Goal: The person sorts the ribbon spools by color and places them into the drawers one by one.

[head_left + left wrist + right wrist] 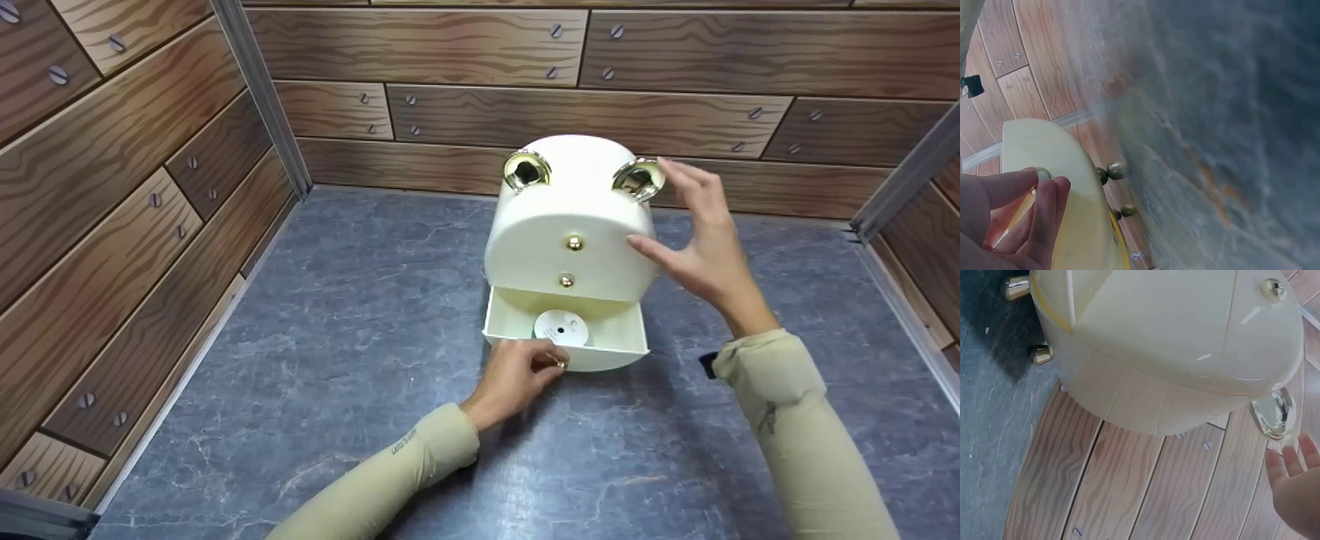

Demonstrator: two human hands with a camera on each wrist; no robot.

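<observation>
A cream rounded box [525, 247] has its bottom drawer [628, 330] pulled out toward me. My left hand [514, 379] pinches the small gold knob [1044, 174] on the drawer front between thumb and fingers. Inside the drawer lies a white round disc [561, 328] with a dark centre hole. Beside the box's right side is my right hand [712, 251], fingers spread and holding nothing. Its fingertips are close to the right gold round ornament [639, 180]; the head view leaves contact unclear. The left gold ornament [527, 171] sits opposite. Gold knobs [574, 242] dot the closed front.
The box stands on a grey marbled surface [337, 300]. Gold feet [1042, 355] show under it in the right wrist view. Wood-plank-patterned walls [465, 49] rise behind and at both sides, with grey metal posts [262, 97] at the corners.
</observation>
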